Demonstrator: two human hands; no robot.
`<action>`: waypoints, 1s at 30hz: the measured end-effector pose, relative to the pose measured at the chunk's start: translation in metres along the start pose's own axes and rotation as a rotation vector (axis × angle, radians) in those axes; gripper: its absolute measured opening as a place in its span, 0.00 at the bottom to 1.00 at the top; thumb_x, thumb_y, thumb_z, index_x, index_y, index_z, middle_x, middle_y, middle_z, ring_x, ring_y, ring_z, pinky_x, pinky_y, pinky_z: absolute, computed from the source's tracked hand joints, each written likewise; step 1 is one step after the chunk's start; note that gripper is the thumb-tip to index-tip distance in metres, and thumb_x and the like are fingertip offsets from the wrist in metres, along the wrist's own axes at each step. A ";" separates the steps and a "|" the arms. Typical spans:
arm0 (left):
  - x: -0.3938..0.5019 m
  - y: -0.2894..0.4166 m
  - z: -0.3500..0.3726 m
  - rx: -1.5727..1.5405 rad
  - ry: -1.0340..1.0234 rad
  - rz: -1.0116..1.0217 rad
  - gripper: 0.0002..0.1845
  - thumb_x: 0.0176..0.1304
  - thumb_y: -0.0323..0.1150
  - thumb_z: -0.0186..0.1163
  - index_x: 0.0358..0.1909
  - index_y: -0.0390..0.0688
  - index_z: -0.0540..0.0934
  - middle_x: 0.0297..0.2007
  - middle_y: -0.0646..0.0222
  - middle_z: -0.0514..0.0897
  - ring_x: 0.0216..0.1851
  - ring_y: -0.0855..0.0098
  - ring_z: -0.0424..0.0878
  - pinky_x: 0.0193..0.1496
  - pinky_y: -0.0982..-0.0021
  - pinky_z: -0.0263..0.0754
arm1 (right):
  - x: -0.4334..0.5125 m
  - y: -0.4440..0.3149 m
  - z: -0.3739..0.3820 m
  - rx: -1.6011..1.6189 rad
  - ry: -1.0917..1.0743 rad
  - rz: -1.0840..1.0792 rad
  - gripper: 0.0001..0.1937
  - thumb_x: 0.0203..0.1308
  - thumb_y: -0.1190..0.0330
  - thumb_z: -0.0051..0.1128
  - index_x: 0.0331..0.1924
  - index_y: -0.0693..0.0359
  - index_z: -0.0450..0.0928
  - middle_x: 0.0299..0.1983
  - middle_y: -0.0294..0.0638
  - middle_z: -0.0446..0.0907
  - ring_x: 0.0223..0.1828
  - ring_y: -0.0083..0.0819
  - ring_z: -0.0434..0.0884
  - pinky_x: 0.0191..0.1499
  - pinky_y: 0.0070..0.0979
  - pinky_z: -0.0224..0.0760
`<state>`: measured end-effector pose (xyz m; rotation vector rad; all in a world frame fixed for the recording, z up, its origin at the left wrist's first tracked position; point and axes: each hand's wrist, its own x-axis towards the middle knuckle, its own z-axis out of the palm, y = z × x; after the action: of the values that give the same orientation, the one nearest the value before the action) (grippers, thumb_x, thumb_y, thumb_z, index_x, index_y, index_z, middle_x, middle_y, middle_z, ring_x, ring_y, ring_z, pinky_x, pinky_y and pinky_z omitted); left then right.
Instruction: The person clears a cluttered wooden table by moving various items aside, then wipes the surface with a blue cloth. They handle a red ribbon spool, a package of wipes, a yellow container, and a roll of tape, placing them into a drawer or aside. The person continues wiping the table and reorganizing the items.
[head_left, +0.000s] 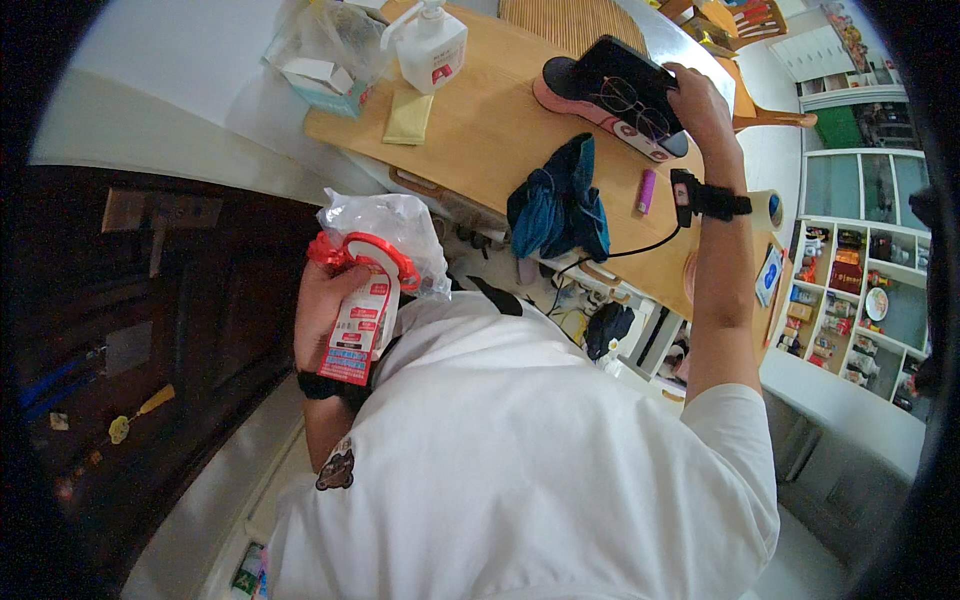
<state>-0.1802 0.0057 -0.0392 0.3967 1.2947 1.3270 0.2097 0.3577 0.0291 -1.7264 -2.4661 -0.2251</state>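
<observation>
My left hand (330, 296) is closed around a clear plastic bag (394, 225) with a red band and a printed red-and-white card tag (364, 326). My right hand (699, 101), at the table's upper right, touches the edge of a black phone or similar flat black device (619, 64). Its fingertips are partly hidden. The device lies on a pink and black cushion-like object (574, 105), and thin-framed eyeglasses (637, 109) rest there too. Below, a dark blue cloth (559, 199) is bunched at the table edge, with a small purple tube (646, 191) to its right.
A white pump bottle (431, 52), a yellow packet (407, 118) and a tissue box (330, 94) under a plastic bag stand on the wooden table (480, 127). A black cable (637, 251) runs from my right wrist strap. A tape roll (765, 210) lies beyond that arm.
</observation>
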 end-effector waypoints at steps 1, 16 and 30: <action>0.000 0.000 -0.001 0.019 -0.007 0.008 0.19 0.60 0.15 0.56 0.53 0.37 0.78 0.42 0.62 0.87 0.38 0.70 0.87 0.41 0.69 0.84 | -0.013 -0.007 -0.003 0.020 0.050 0.032 0.21 0.62 0.70 0.58 0.61 0.54 0.76 0.54 0.49 0.81 0.57 0.48 0.80 0.56 0.43 0.75; -0.007 -0.024 -0.015 -0.018 0.155 0.055 0.20 0.60 0.15 0.57 0.54 0.39 0.79 0.43 0.63 0.87 0.38 0.72 0.87 0.42 0.70 0.83 | -0.066 -0.199 0.145 0.574 0.151 -0.376 0.25 0.56 0.71 0.61 0.61 0.59 0.75 0.65 0.53 0.72 0.67 0.53 0.69 0.69 0.48 0.63; -0.009 -0.035 -0.028 0.047 0.207 0.017 0.25 0.60 0.18 0.57 0.61 0.40 0.74 0.50 0.61 0.84 0.47 0.65 0.84 0.51 0.64 0.82 | 0.083 -0.195 0.191 0.448 0.375 0.177 0.25 0.61 0.71 0.59 0.63 0.61 0.72 0.63 0.60 0.72 0.66 0.59 0.69 0.69 0.44 0.61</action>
<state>-0.1849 -0.0245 -0.0731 0.3085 1.4990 1.3816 -0.0048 0.4054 -0.1527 -1.5303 -1.9064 0.0232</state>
